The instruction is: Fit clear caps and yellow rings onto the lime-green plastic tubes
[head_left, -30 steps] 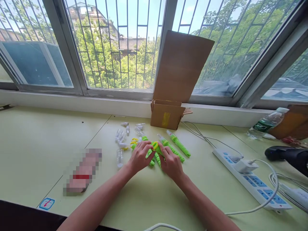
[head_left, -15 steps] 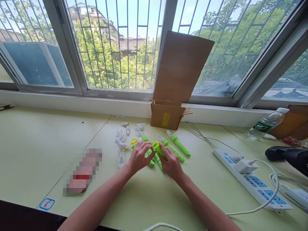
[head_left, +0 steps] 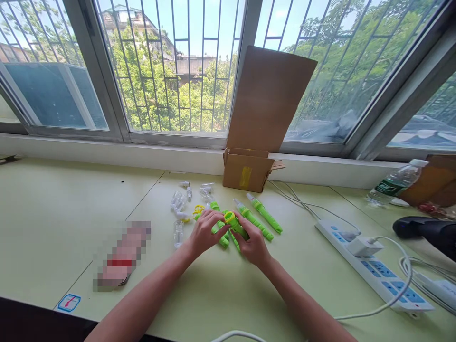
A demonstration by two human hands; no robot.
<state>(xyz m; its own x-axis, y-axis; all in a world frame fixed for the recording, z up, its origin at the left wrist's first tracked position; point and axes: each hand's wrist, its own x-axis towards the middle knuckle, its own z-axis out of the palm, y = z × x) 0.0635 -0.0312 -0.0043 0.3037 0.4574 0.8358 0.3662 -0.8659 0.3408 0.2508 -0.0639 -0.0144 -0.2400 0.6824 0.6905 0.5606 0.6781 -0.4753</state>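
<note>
My right hand [head_left: 253,239] is wrapped round a green plastic tube [head_left: 240,229], its open mouth tilted toward my left. A yellow ring [head_left: 230,217] sits at that mouth, pinched at its left side by the fingertips of my left hand [head_left: 206,231]. Under and behind my hands lie more green tubes [head_left: 223,241], partly hidden. Two green tubes with clear tips, one of them a longer piece [head_left: 264,212], rest to the right. Left of my hands are clear plastic cylinders [head_left: 178,233], small white-and-clear pieces [head_left: 189,193] and loose yellow rings [head_left: 198,209].
A cardboard box [head_left: 235,173] with a raised flap stands against the window sill. On the right are a white power strip [head_left: 374,266] with cables and a water bottle [head_left: 397,185]. A blurred-out flat object [head_left: 123,256] lies on the left.
The yellow ring now lies closer round the green tube's mouth, and more of the tube shows between my hands. My hands have shifted only slightly.
</note>
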